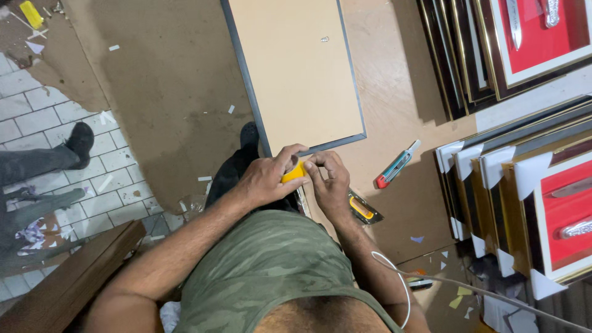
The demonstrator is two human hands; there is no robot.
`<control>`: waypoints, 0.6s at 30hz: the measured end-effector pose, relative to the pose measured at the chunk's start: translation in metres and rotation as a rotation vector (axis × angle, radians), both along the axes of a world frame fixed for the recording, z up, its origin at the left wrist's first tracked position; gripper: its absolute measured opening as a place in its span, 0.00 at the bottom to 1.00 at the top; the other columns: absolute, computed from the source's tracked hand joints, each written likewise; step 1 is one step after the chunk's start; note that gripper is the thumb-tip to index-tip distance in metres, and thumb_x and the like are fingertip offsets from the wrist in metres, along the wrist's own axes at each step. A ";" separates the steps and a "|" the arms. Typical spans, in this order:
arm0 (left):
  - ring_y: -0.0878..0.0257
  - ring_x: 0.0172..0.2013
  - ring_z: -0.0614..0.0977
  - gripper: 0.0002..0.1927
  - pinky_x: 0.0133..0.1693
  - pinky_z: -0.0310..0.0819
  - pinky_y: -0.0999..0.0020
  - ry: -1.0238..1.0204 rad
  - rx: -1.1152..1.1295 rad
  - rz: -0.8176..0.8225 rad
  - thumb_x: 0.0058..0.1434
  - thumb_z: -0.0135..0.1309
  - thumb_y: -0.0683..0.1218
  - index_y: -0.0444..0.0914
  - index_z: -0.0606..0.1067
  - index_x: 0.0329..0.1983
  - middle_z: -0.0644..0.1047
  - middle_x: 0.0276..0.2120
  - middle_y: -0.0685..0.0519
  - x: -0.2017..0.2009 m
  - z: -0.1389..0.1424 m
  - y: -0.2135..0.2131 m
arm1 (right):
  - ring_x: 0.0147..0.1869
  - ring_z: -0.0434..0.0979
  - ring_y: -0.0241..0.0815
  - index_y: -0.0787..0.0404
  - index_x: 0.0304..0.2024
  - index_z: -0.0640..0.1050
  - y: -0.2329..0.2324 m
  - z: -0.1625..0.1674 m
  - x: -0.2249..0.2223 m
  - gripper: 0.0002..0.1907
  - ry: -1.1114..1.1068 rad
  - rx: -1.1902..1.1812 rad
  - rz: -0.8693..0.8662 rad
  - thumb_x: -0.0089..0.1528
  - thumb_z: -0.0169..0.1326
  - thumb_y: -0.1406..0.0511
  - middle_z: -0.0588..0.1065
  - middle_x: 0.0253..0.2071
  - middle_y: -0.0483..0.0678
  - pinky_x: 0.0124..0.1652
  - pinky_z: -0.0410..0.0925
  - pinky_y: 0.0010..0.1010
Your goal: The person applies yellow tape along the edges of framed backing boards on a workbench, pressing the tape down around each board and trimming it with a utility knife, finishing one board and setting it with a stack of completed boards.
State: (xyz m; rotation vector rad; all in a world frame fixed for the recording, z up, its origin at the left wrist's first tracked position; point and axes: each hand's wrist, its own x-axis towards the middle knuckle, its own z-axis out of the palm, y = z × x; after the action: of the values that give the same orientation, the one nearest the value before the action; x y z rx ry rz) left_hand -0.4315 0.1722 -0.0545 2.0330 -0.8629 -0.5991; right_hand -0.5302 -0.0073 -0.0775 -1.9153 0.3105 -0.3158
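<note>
Yellow tape roll (294, 172) sits pinched between both hands, left hand (264, 180) wrapped around it, right hand (330, 179) fingertips closed on its near edge, beside the frame (296, 74).

Left hand (265, 179), right hand (330, 182) together (fingers curled).

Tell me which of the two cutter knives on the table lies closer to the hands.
The yellow and black knife, right beside the right hand. The red and green knife lies farther out toward the stacked frames.
</note>
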 end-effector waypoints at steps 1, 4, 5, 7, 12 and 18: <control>0.46 0.36 0.85 0.35 0.37 0.78 0.51 0.037 0.048 -0.004 0.59 0.62 0.57 0.44 0.62 0.66 0.81 0.33 0.44 0.001 -0.003 0.003 | 0.45 0.77 0.37 0.66 0.40 0.79 -0.007 -0.006 -0.001 0.05 -0.005 0.009 -0.053 0.65 0.61 0.69 0.77 0.41 0.48 0.46 0.71 0.27; 0.44 0.37 0.84 0.29 0.38 0.78 0.50 0.106 0.164 0.021 0.58 0.61 0.59 0.47 0.69 0.60 0.82 0.37 0.42 0.010 -0.016 0.023 | 0.39 0.75 0.36 0.66 0.39 0.81 -0.059 -0.026 0.000 0.06 0.042 -0.099 -0.275 0.64 0.63 0.69 0.77 0.37 0.47 0.40 0.70 0.25; 0.45 0.37 0.85 0.25 0.39 0.78 0.50 0.124 0.218 0.052 0.57 0.61 0.58 0.47 0.73 0.55 0.83 0.36 0.43 0.013 -0.023 0.034 | 0.39 0.76 0.35 0.66 0.40 0.82 -0.083 -0.031 0.000 0.06 0.082 -0.066 -0.304 0.64 0.64 0.68 0.78 0.36 0.47 0.40 0.70 0.25; 0.47 0.38 0.85 0.19 0.40 0.78 0.52 0.199 0.306 0.083 0.57 0.61 0.56 0.46 0.78 0.48 0.84 0.35 0.44 0.018 -0.040 0.050 | 0.37 0.77 0.33 0.65 0.40 0.84 -0.119 -0.043 -0.004 0.06 0.160 0.002 -0.373 0.63 0.64 0.68 0.80 0.35 0.46 0.40 0.71 0.24; 0.47 0.44 0.82 0.16 0.48 0.77 0.56 0.199 0.440 0.076 0.56 0.61 0.51 0.45 0.81 0.48 0.79 0.41 0.42 0.011 -0.085 0.059 | 0.35 0.78 0.34 0.65 0.41 0.85 -0.131 -0.069 -0.012 0.08 0.251 -0.075 -0.267 0.61 0.65 0.67 0.80 0.33 0.47 0.36 0.71 0.25; 0.49 0.53 0.80 0.22 0.54 0.73 0.58 0.214 0.230 0.041 0.51 0.59 0.44 0.42 0.79 0.52 0.78 0.51 0.46 0.007 -0.110 0.055 | 0.39 0.79 0.34 0.66 0.42 0.83 -0.135 -0.073 -0.008 0.11 0.241 -0.019 -0.255 0.60 0.65 0.66 0.80 0.37 0.47 0.40 0.74 0.25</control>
State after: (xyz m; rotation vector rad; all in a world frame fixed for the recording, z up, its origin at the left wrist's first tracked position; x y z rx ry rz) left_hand -0.4247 0.2275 -0.1644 2.1361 -0.6483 -0.9089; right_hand -0.5377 -0.1428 -0.1508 -1.9371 0.7180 -0.2555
